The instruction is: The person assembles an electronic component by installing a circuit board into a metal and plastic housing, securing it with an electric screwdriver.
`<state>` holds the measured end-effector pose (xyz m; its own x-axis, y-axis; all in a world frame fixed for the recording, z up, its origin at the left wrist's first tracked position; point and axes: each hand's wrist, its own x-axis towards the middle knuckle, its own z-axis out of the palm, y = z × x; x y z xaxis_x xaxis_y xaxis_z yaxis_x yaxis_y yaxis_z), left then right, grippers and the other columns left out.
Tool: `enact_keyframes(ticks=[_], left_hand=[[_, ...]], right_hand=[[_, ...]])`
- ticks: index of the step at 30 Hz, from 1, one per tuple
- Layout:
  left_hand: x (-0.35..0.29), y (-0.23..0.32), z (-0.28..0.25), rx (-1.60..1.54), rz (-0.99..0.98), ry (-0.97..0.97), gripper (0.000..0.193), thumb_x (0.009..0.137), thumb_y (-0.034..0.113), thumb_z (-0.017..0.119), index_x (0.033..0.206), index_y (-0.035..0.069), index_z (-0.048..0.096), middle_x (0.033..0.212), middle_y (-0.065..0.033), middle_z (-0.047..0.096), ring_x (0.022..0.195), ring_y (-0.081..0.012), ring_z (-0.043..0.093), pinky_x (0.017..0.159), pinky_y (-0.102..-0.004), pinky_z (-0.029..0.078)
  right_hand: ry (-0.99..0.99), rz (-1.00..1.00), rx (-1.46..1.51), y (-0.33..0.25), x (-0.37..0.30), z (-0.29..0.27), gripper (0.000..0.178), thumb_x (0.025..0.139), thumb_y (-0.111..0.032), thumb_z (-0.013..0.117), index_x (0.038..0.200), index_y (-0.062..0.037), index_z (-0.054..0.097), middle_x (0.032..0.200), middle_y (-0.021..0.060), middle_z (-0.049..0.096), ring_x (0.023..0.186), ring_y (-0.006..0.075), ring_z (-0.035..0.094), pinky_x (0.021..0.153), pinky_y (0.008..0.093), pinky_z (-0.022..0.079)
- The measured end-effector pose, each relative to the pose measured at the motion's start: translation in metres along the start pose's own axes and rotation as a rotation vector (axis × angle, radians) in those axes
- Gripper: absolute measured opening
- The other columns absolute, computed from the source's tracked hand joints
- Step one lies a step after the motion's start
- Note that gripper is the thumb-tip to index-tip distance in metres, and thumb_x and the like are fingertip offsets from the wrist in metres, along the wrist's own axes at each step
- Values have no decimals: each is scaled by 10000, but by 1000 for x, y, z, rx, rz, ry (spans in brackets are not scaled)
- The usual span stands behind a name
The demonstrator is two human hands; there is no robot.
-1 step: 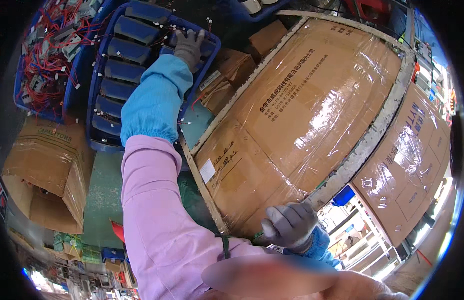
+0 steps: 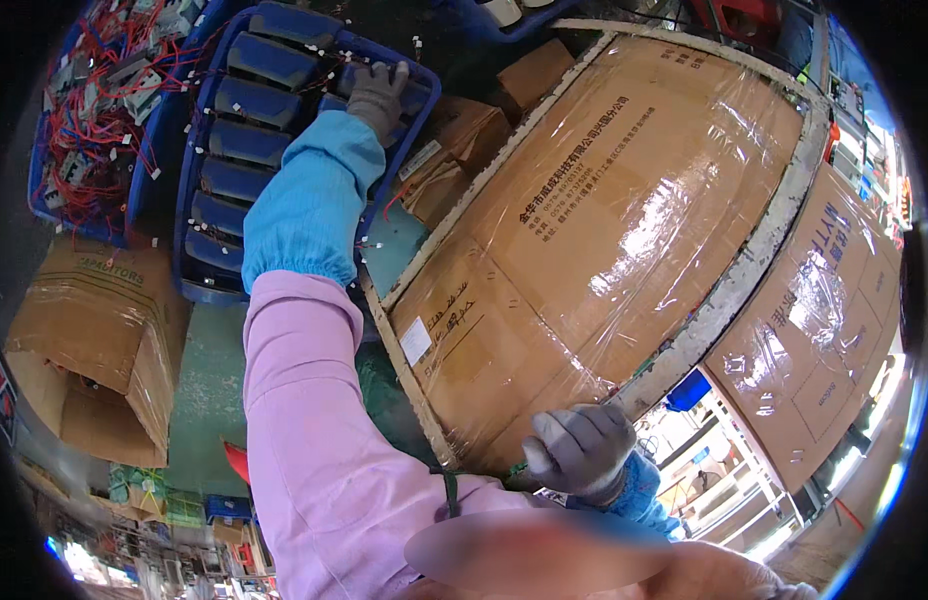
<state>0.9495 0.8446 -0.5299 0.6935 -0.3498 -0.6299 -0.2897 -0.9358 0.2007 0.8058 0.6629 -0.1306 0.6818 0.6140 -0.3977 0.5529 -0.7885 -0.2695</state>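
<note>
My left hand (image 2: 375,98), in a grey glove, reaches into the far right corner of a blue plastic bin (image 2: 189,180). Its fingers are spread over one of the dark blue casings (image 2: 244,141) stacked there in rows, small white connectors among them. By the near edge of a large film-wrapped cardboard sheet (image 2: 584,240), my right hand (image 2: 582,448), also gloved in grey, is closed with its fingers curled. Whatever lies inside that fist, if anything, is hidden. Blue oversleeves cover both forearms.
Another blue bin (image 2: 134,200) at far left holds grey parts with tangled red wires. Below it sits an open cardboard box (image 2: 94,340). A worn pale metal frame (image 2: 754,255) edges the wrapped cardboard. More cardboard (image 2: 814,330) leans at right; smaller boxes (image 2: 469,130) lie beside the casings' bin.
</note>
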Motion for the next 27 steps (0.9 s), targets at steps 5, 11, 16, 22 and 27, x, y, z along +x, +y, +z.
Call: enact_keyframes(ticks=[5, 11, 16, 22, 27], left_hand=[[-2, 3, 29, 62, 140, -53, 675, 879, 102, 543, 1481, 106, 239, 1435, -118, 351, 1212, -319, 422, 895, -482, 396], [-29, 4, -18, 67, 117, -61, 614, 772, 154, 673, 1356, 110, 488, 1429, -109, 370, 1241, -340, 385, 912, -464, 404], [-70, -3, -60, 80, 79, 3, 612, 664, 232, 717, 1249, 144, 559, 1348, -104, 441, 1182, -339, 427, 897, -450, 397], [-150, 12, -89, 25, 222, 19, 370, 613, 211, 722, 982, 182, 728, 1322, -40, 477, 1140, -325, 457, 861, -435, 410], [-241, 16, -126, -59, 207, 73, 353, 618, 249, 746, 965, 195, 711, 1332, -42, 453, 1175, -342, 422, 922, -467, 390]], right_hand=[[0, 10, -4, -1, 1, -1, 212, 650, -207, 687, 827, -101, 642, 664, -15, 577, 534, 148, 534, 497, 290, 391], [13, -7, 5, -1, 1, -5, 205, 643, -199, 682, 816, -98, 640, 651, -8, 565, 529, 148, 532, 480, 296, 384], [66, -21, -15, 0, -6, -1, 231, 651, -225, 690, 839, -100, 642, 638, -4, 534, 532, 155, 532, 472, 301, 384], [114, 5, 5, -4, -10, 0, 228, 683, -231, 681, 872, -111, 640, 673, 17, 531, 579, 185, 550, 519, 331, 430], [164, -10, 24, -5, -14, -1, 206, 708, -215, 690, 874, -104, 639, 686, 39, 558, 606, 215, 575, 535, 364, 445]])
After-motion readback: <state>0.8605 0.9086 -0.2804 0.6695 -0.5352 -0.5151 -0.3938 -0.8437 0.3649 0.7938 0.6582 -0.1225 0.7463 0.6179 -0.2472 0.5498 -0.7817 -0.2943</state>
